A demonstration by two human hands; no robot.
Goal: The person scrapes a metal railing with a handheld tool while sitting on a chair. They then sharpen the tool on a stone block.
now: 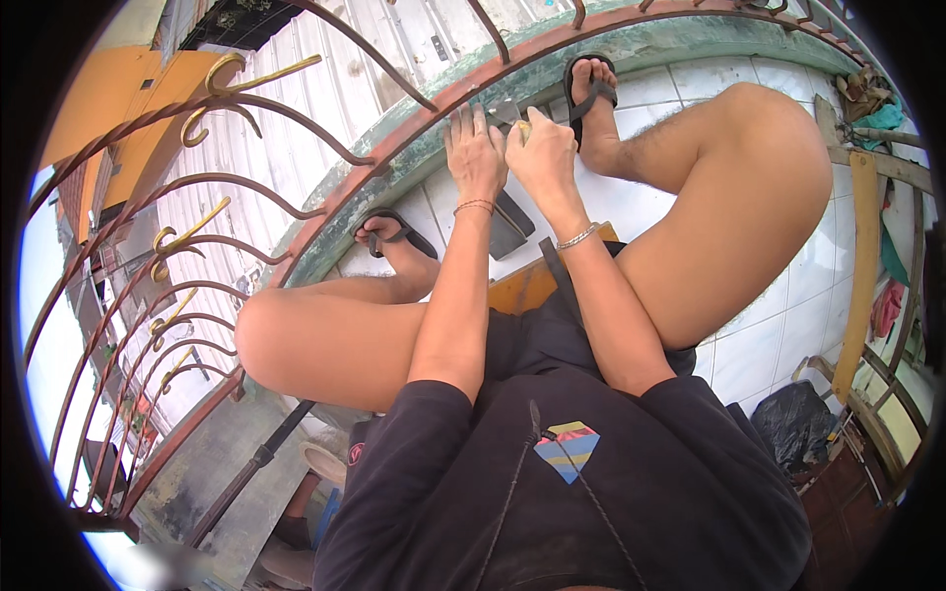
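Note:
My left hand (475, 156) lies with its fingers stretched out at the green ledge (414, 148), its tips close to the red-brown rail (434, 120). Just beside it, my right hand (544, 163) is closed round a small tool with a yellow handle (523, 126). A flat grey piece, perhaps the tool's blade, shows between the two hands near the ledge; its full shape is hidden by my fingers. Below both hands, a dark grey flat object (510, 229) rests on the white tiles, partly covered by my forearms.
Twisted metal railing bars (296, 118) curve along the left and far side. My sandalled feet stand either side of my hands. Under me is an orange wooden seat (527, 295). At the right are a wooden frame (862, 266) and a black plastic bag (793, 424).

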